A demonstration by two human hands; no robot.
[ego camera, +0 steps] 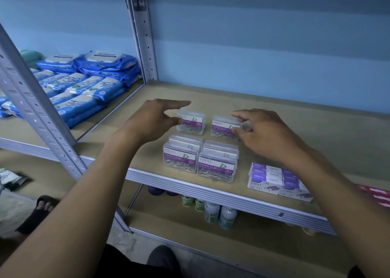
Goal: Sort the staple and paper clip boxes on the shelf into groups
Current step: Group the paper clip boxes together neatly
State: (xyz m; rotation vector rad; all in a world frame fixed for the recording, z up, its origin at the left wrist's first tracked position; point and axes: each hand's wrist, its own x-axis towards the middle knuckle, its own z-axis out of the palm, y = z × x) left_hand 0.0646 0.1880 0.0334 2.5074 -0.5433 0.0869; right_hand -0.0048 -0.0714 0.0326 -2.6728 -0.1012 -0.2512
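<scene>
Right hand (266, 134) pinches rear paper clip box (224, 129); shelf (295, 130) beyond bare.

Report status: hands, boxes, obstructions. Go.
Left hand open, touching back-left clear plastic paper clip box. Right hand pinching back-right clear paper clip box. Purple-white cardboard staple boxes grouped front right. Nothing obstructing.

Both bare forearms reach forward over the shelf (295, 117), wrists level. Left hand (152, 119) hovers palm-down, fingers spread, thumb tip at the shelf's back-left clear box. Right hand (263, 132) sits right of it, thumb and fingertips (237, 115) pinching the neighbouring box's edge.
</scene>
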